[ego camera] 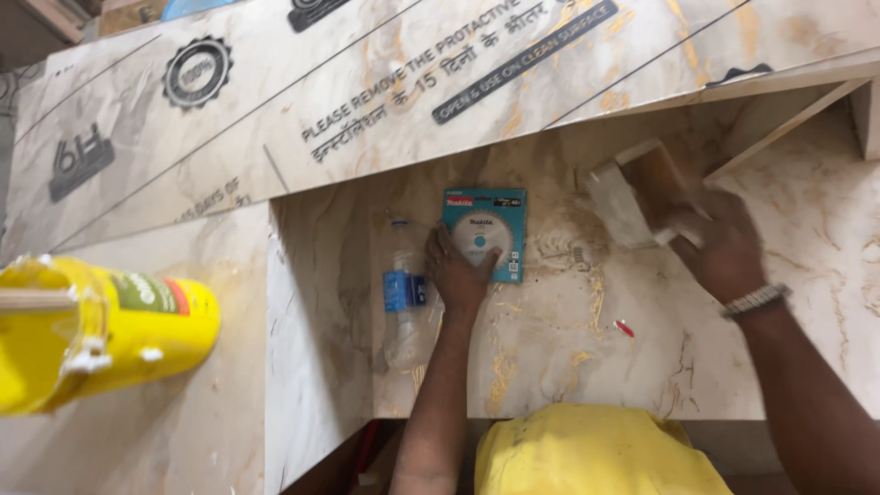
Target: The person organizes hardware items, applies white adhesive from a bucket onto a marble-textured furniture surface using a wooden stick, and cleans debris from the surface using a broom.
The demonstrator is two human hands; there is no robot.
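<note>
Saw-blade pack, a flat teal card with a round toothed disc under clear film, lies on the marbled laminate panel just beside a clear plastic bottle lying on its side. Left hand rests flat on the pack's lower left corner, fingers spread, not closed around it. Right hand grips a small wooden block, pale faces and brown core, tilted on the panel. Risks, as judged: the glossy film-covered surface is slick and dusted with sawdust, so the pack or block could slide; the bottle could roll if nudged. A yellow bucket stands well apart at left; a small red piece lies loose.
</note>
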